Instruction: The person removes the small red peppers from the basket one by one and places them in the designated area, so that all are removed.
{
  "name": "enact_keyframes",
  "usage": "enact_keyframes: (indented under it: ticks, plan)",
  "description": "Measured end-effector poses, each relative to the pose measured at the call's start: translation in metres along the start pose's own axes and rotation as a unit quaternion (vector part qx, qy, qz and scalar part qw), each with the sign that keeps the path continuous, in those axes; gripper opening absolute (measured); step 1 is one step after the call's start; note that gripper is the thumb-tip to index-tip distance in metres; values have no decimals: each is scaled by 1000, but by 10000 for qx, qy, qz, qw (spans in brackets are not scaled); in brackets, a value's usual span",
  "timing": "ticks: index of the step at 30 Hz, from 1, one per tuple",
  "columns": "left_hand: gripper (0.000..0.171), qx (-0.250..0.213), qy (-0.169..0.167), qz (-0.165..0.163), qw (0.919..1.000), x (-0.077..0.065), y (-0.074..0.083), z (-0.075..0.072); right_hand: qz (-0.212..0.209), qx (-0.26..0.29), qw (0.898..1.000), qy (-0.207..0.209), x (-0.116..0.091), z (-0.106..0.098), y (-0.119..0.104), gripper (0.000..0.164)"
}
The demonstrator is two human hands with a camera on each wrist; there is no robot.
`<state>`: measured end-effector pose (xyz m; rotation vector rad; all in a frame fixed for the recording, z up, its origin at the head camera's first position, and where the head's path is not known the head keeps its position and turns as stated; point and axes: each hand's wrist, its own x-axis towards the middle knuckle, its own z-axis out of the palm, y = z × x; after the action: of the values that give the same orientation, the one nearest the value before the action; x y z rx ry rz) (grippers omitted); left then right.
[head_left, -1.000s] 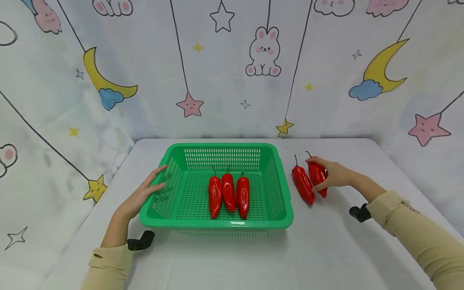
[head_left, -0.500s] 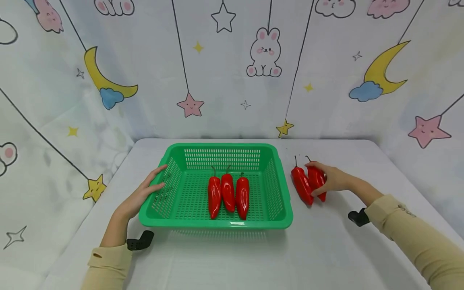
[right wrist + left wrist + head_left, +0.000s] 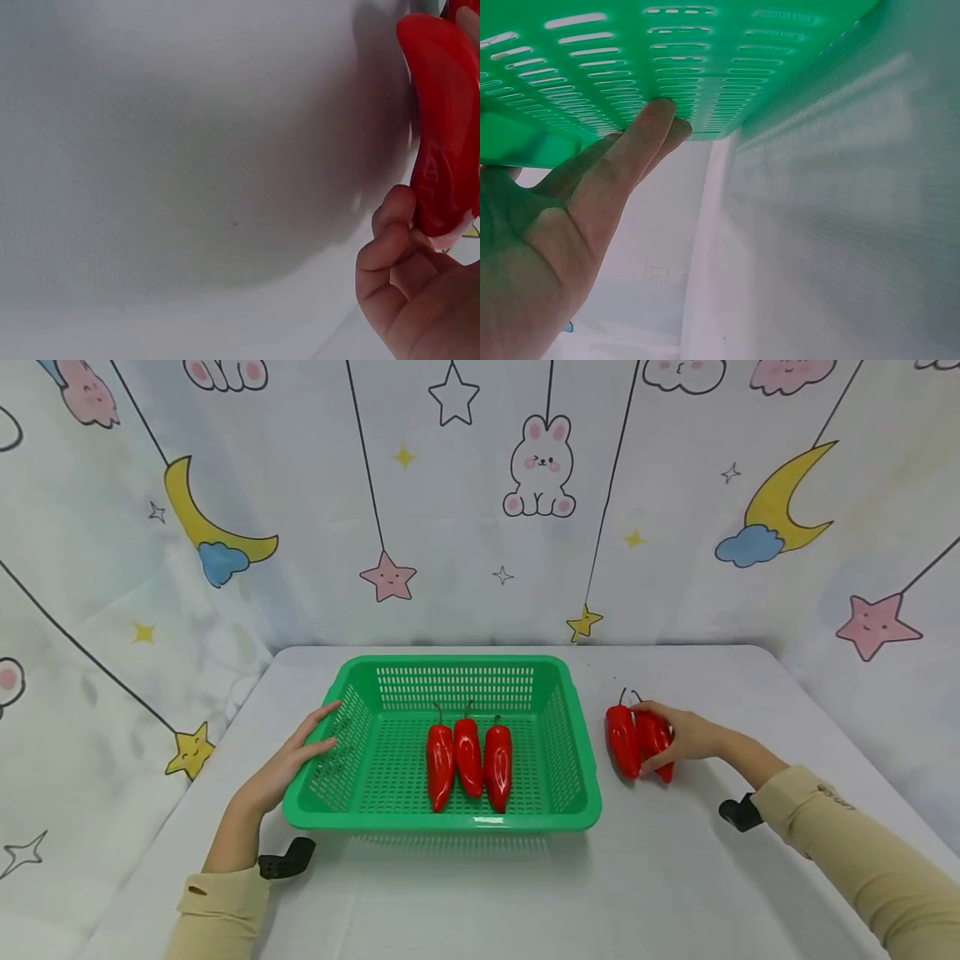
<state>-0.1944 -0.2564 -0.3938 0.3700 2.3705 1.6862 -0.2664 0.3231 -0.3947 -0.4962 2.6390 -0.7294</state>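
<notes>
Where the right hand (image 3: 693, 735) curls inward on the table's 3 o'clock side, the outer red pepper (image 3: 652, 737) is held between thumb and fingers, grip narrowed to its girth. Clock centred on this pepper, head view: index fingertip at 11, by the stem end; thumb tip between 6 and 7, by the lower end; palm at 3; stem pointing to 11. Right wrist view: bent fingers (image 3: 386, 247) gathered at one end of the pepper. Contact between this pepper and the table: cannot tell.

Inner red pepper (image 3: 622, 743) at 9 o'clock of the held one, just beside it, stem toward 12; whether the two touch is unclear.

Farther out at 9: green slotted basket (image 3: 442, 822), upright on the white table (image 3: 465, 910). On its floor, slightly toward 3 from centre, three red peppers (image 3: 468, 758) side by side, stems toward 12.

Left hand (image 3: 277, 772) at the basket's 9 o'clock wall, fingers extended and wide apart; two digits reach over the rim, others lie against the outside of the wall (left wrist view).

Black wrist devices (image 3: 287, 858) on both arms; beige sleeves (image 3: 217, 910) enter from 7 and 4. Patterned backdrop (image 3: 315, 602) at 12: moons, stars, rabbit.
</notes>
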Motion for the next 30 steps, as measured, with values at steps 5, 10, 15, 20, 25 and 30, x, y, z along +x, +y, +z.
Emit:
enact_keyframes:
  ticks: [5,10,15,20,25,30]
  plan:
    - [58,-48,-26,-9,10000,0,1,1,71,-50,10000,-35,0,3,0,97]
    - [58,-101,-41,-8,9999,-1,3,2,3,-123,9999,-22,-1,5,-2,96]
    - [59,-81,-35,26,10000,-2,4,2,-45,-94,9999,-20,-1,7,-5,94]
    - [59,-18,-13,0,10000,-1,4,0,-47,-73,9999,-74,-1,9,-5,95]
    - [58,-57,3,-9,10000,-1,3,-1,-88,-134,9999,24,0,9,-5,95]
    - [58,-55,-10,-5,10000,-3,2,0,-153,-142,9998,69,1,11,-4,93]
